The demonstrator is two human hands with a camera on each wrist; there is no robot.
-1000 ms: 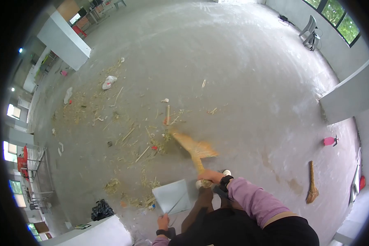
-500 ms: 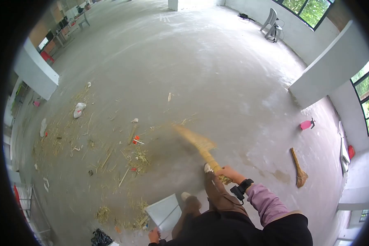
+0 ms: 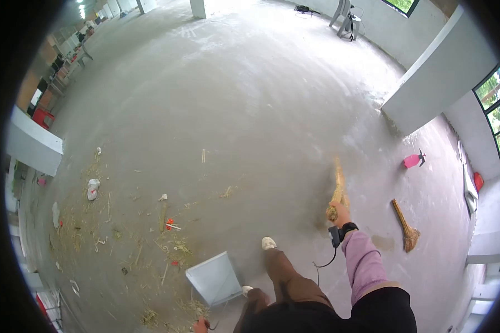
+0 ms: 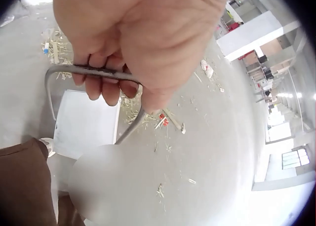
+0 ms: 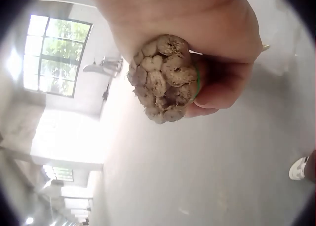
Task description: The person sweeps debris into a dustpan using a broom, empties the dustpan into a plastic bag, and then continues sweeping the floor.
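My right hand [image 3: 340, 213] grips the handle of a straw broom [image 3: 339, 180], held out to the right of my legs with its far end blurred. In the right wrist view, the cut butt of the bundled stalks [image 5: 162, 80] sticks out of the fist. Low at the bottom edge of the head view is my left hand [image 3: 201, 325]. Its fingers curl round the bent metal handle [image 4: 106, 73] of a dustpan, seen in the left wrist view. The pale dustpan [image 3: 216, 277] hangs down beside my left foot, close to straw litter [image 3: 178, 244].
Scattered straw [image 3: 78, 227], a white plastic bag [image 3: 93, 190] and red scraps [image 3: 170, 223] lie on the floor to the left. On the right lie a second broom [image 3: 406, 230] and a pink spray bottle [image 3: 411, 161]. A pillar [image 3: 439, 77] stands behind them.
My right hand has swung the broom from in front of my feet out to the right. The view has turned right, and the litter now appears farther left. The left hand keeps the dustpan.
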